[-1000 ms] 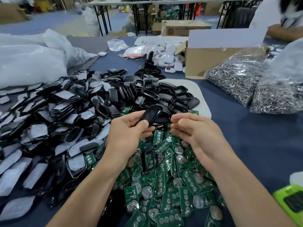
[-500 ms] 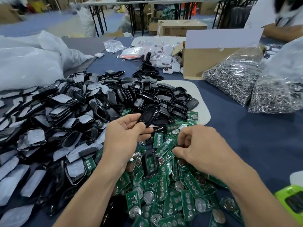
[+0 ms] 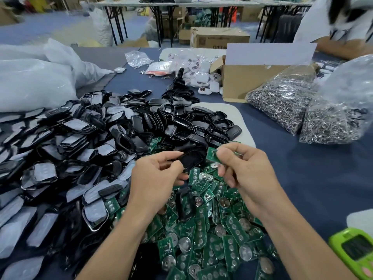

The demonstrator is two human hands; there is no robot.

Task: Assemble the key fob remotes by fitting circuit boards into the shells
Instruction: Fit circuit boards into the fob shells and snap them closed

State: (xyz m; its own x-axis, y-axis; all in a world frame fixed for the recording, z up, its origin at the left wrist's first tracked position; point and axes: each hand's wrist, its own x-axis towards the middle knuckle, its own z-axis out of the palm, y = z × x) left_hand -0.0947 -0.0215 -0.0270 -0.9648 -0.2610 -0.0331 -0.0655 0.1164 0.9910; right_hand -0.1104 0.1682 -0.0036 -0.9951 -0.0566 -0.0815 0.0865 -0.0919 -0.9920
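We hold a black oval plastic key fob shell in our left hand, thumb and fingertips curled round its near end so its hollow side faces up, just as it sat in that hand half a second ago. The change is on the other side. Our right hand, which was then down among the heap of green circuit boards with round silver button cells, fingers dug into it, has now lifted clear. It pinches one small green circuit board between thumb and forefinger. That board is tilted and sits just beside the far right end of the shell, close to touching it, but we cannot tell whether they meet. It is not yet seated in the hollow. Both hands now hover together above the far edge of the green heap, which lies on the blue cloth-covered counter. Beyond the hands is the mound of empty black shells, partly resting on a pale rounded mat. To the left spreads a larger drift of black shells faced with clear protective film. Farther back stand an open brown cardboard box and, to its right, clear plastic bags stuffed with small metal rings. A bright green handheld device lies at the near right corner.
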